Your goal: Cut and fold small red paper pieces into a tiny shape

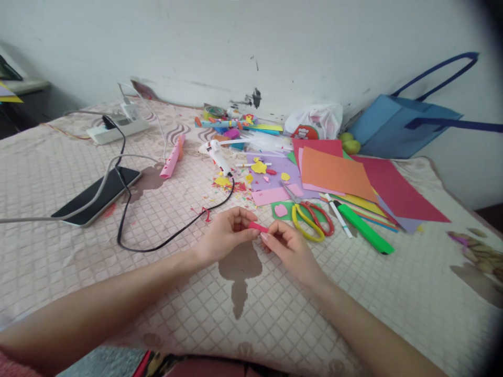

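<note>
A small strip of red paper [259, 227] is pinched between my two hands, above the patterned cloth. My left hand [228, 232] grips its left end with thumb and fingers. At the other end, my right hand [286, 244] closes on it with thumb and forefinger. Just beyond my right hand lie scissors [308, 222] with one yellow and one red handle, on a piece of green paper [278, 210] that bears a pink cut-out. A white glue gun [218, 158] rests farther back, its black cord curving left past my left hand.
Coloured sheets [336, 173] are stacked at the right, beside a green marker [366, 229] and a white pen [340, 217]. A phone [98, 198], a power strip [118, 129] and a rolled pink paper [173, 157] lie left. A blue bag [393, 125] stands against the wall.
</note>
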`<state>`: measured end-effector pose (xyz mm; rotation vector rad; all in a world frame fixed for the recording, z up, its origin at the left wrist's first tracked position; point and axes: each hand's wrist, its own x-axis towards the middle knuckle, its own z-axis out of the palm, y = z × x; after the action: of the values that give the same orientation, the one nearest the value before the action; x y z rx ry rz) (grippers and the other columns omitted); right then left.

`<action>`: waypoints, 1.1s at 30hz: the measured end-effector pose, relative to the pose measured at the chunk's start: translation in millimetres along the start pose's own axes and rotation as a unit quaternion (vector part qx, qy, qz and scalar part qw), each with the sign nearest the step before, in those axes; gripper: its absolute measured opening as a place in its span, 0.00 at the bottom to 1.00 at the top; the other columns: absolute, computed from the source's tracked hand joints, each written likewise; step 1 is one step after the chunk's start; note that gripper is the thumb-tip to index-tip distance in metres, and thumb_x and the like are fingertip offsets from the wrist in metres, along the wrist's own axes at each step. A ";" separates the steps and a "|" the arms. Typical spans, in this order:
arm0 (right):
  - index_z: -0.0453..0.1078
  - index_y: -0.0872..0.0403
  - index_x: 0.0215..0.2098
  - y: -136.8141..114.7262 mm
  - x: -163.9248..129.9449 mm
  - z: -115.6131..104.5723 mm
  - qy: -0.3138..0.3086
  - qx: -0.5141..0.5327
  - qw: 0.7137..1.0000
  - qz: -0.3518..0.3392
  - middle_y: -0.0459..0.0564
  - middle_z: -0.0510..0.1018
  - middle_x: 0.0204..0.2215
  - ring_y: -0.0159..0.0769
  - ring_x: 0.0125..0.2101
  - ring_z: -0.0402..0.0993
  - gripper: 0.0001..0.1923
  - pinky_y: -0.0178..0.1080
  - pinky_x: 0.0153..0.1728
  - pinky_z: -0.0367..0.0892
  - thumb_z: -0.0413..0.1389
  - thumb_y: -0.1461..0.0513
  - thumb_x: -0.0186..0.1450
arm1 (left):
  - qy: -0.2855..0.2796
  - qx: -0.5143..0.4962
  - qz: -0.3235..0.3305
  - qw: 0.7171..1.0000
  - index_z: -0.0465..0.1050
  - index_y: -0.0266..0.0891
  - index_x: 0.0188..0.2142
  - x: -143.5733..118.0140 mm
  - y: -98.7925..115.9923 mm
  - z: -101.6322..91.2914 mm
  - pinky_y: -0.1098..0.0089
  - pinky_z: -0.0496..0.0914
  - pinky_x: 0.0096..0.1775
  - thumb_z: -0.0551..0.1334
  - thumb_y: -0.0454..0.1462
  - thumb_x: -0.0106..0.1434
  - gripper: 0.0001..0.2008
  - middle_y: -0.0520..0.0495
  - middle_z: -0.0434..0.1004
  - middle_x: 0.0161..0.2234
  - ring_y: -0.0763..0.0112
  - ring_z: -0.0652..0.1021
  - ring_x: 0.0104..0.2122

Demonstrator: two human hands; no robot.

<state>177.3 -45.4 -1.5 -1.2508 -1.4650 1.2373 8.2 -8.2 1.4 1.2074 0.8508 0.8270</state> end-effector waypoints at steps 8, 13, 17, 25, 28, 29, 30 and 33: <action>0.65 0.52 0.25 -0.8 3.8 -8.6 -0.037 -0.092 0.994 -0.047 0.43 0.66 0.21 0.30 0.23 0.61 0.08 0.34 0.23 0.58 0.53 0.60 0.62 | -0.027 0.086 0.025 0.996 0.66 0.36 0.39 -1.9 2.1 -1.5 0.72 0.68 0.30 0.65 0.34 0.53 0.14 0.51 0.74 0.26 0.74 0.74 0.26; 0.66 0.53 0.25 -1.9 3.0 -7.9 -0.030 -0.082 0.995 -0.043 0.43 0.67 0.21 0.31 0.23 0.62 0.09 0.34 0.23 0.57 0.53 0.59 0.63 | -0.074 0.054 -0.002 0.996 0.68 0.34 0.34 -0.1 -2.3 -2.2 0.72 0.68 0.32 0.68 0.35 0.51 0.13 0.49 0.75 0.28 0.73 0.75 0.29; 0.65 0.53 0.26 -1.9 2.4 -7.2 -0.042 -0.057 0.997 -0.032 0.42 0.65 0.21 0.30 0.23 0.61 0.10 0.34 0.23 0.57 0.52 0.59 0.64 | -0.069 0.091 -0.018 0.993 0.71 0.33 0.28 -1.0 -0.9 -2.7 0.75 0.64 0.26 0.66 0.39 0.53 0.09 0.49 0.74 0.25 0.76 0.72 0.24; 0.64 0.53 0.26 -2.3 2.4 -8.2 -0.041 -0.060 0.997 -0.038 0.42 0.64 0.21 0.30 0.23 0.60 0.09 0.33 0.23 0.57 0.52 0.61 0.64 | -0.070 0.068 -0.056 0.994 0.71 0.34 0.27 -0.7 2.5 -3.8 0.77 0.62 0.24 0.66 0.40 0.54 0.10 0.51 0.72 0.22 0.77 0.70 0.23; 0.64 0.53 0.25 -1.5 3.2 -8.1 -0.033 -0.060 0.997 -0.038 0.42 0.64 0.20 0.29 0.22 0.59 0.09 0.33 0.22 0.56 0.52 0.60 0.63 | -0.062 0.060 -0.053 0.995 0.70 0.34 0.26 0.9 2.3 -4.6 0.77 0.63 0.26 0.64 0.41 0.57 0.11 0.51 0.73 0.23 0.78 0.71 0.24; 0.64 0.53 0.25 -1.5 3.3 -8.0 -0.031 -0.061 0.997 -0.039 0.42 0.64 0.20 0.29 0.22 0.59 0.09 0.33 0.22 0.57 0.52 0.60 0.63 | -0.060 0.060 -0.051 0.995 0.70 0.33 0.26 1.2 2.6 -5.1 0.77 0.63 0.27 0.63 0.41 0.57 0.11 0.51 0.73 0.23 0.78 0.71 0.24; 0.64 0.53 0.25 -1.8 3.2 -7.8 -0.028 -0.066 0.997 -0.041 0.42 0.64 0.20 0.29 0.22 0.60 0.10 0.33 0.22 0.57 0.52 0.60 0.63 | -0.058 0.062 -0.051 0.995 0.70 0.33 0.26 1.4 3.2 -5.6 0.77 0.63 0.27 0.63 0.41 0.57 0.12 0.50 0.74 0.24 0.78 0.71 0.24; 0.65 0.54 0.26 -3.6 1.8 -7.0 -0.011 -0.103 0.993 -0.063 0.42 0.66 0.21 0.29 0.23 0.61 0.09 0.32 0.23 0.58 0.52 0.61 0.64 | -0.055 0.055 -0.060 0.995 0.70 0.33 0.25 1.3 5.9 -6.7 0.76 0.64 0.29 0.64 0.42 0.57 0.12 0.50 0.74 0.24 0.78 0.71 0.24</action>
<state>183.1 -42.6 3.3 -1.2589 -1.6954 1.0402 2.4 -3.1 6.1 1.2734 0.8785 0.6180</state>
